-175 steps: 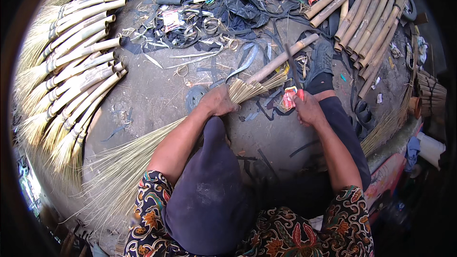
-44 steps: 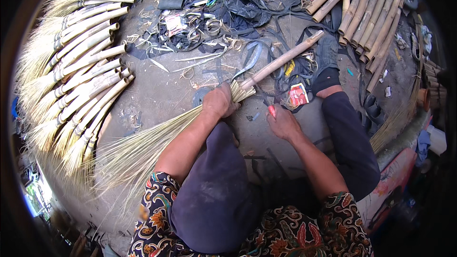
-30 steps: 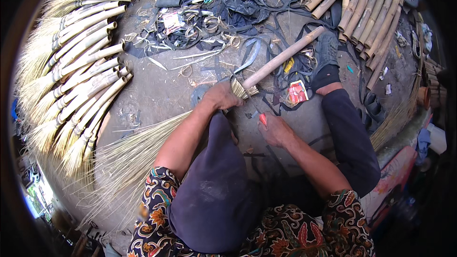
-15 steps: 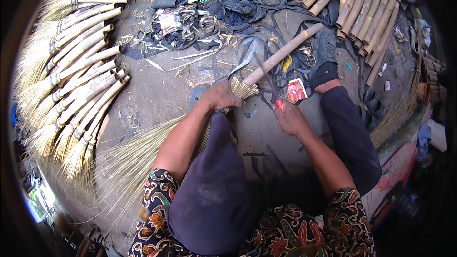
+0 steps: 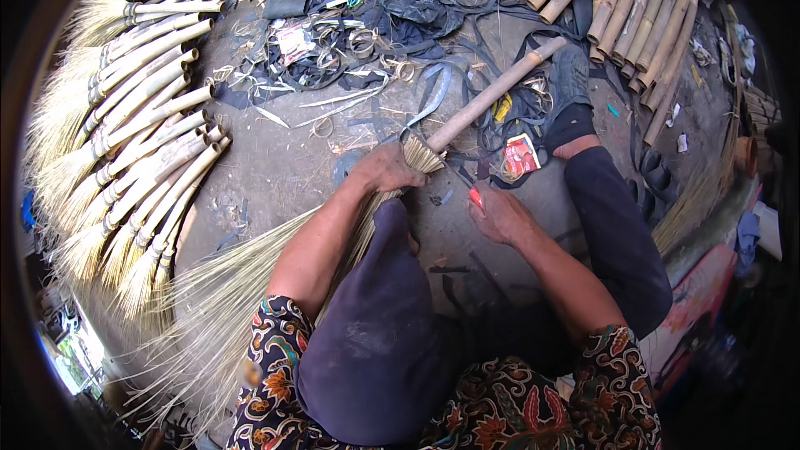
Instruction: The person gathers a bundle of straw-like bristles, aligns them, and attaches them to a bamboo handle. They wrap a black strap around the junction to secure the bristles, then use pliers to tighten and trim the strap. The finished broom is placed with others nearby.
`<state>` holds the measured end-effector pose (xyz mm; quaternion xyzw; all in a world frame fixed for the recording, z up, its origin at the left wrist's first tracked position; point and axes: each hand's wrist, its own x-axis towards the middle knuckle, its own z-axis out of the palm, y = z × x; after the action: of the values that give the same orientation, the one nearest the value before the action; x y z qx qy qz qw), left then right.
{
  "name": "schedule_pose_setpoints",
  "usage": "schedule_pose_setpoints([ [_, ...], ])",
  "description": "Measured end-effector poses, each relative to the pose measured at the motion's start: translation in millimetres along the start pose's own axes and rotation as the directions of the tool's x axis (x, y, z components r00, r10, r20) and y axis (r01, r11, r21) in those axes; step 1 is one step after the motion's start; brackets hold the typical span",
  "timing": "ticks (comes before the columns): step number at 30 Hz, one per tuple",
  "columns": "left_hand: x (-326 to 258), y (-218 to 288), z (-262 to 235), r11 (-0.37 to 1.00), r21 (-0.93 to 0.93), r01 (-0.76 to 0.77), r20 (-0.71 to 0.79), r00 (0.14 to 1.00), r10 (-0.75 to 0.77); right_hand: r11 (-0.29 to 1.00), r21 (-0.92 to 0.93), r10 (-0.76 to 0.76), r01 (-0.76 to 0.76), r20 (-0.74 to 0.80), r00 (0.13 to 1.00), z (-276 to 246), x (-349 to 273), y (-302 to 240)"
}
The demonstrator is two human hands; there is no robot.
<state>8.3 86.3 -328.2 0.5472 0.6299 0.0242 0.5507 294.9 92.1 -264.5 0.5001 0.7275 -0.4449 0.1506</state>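
My left hand (image 5: 387, 168) is wrapped round a bundle of pale broom bristles (image 5: 423, 156), just below its blunt upper ends. A bamboo handle (image 5: 496, 90) comes out of these ends and slants away to the far right, close to my shoe. On the near side, the long bristles (image 5: 229, 275) fan out under my left forearm toward the lower left. My right hand (image 5: 504, 215) is closed on a knife with a red handle (image 5: 476, 198). Its thin blade points up and left, with the tip beside the bristle ends; whether it touches them I cannot tell.
Finished-looking brooms (image 5: 125, 150) lie stacked along the left. Bamboo poles (image 5: 642, 17) are piled at the far right. Black rubber strips and scraps (image 5: 400, 12) litter the far floor. A red packet (image 5: 521, 157) lies near my shoe (image 5: 570, 87).
The knife blade has swung from pointing up to pointing left at the bristle ends. My right hand has shifted slightly down and left. The left hand keeps its hold.
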Motion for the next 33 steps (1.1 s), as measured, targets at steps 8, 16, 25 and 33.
schedule_pose_setpoints([
  [8,-18,20,6,0.986,0.128,0.107,-0.096,0.991,-0.095,0.996,0.091,-0.018,0.005,0.145,0.989,17,10,-2],
  [16,-10,12,-5,0.999,-0.010,0.049,0.023,0.999,-0.049,0.973,0.207,0.101,-0.099,0.000,0.995,16,9,6],
  [25,-13,18,8,0.984,0.132,0.121,-0.163,0.982,-0.099,0.990,0.138,-0.015,0.012,0.022,1.000,23,14,4],
  [33,-8,14,-4,0.999,-0.023,0.028,0.068,0.997,-0.026,0.908,0.355,0.200,-0.220,0.094,0.975,19,11,3],
])
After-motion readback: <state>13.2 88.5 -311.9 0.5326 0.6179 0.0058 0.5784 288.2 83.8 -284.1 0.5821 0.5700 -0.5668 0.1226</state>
